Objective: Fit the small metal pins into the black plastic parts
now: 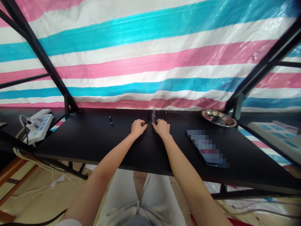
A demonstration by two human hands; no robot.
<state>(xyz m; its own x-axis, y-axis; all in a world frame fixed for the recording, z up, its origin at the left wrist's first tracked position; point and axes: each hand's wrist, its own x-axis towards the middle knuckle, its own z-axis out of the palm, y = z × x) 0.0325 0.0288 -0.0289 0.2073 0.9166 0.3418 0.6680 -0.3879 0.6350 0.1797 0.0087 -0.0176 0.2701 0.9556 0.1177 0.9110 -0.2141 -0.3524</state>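
Both my hands rest on a black table (pixel 98 141), close together near its far middle. My left hand (pixel 138 127) has its fingers curled and pinched at the tips. My right hand (pixel 161 127) is also curled, its fingertips meeting the left hand's. A short string of clear pale beads (pixel 153 115) stands up between the two hands, just above the fingertips. Which hand grips the thin string under the beads is too small to make out.
A metal dish (pixel 218 118) sits at the table's far right. A phone (pixel 207 147) lies flat right of my right hand. A small dark object (pixel 110 120) and several tiny beads (pixel 171 111) lie near the far edge. A power strip (pixel 39 124) is at left.
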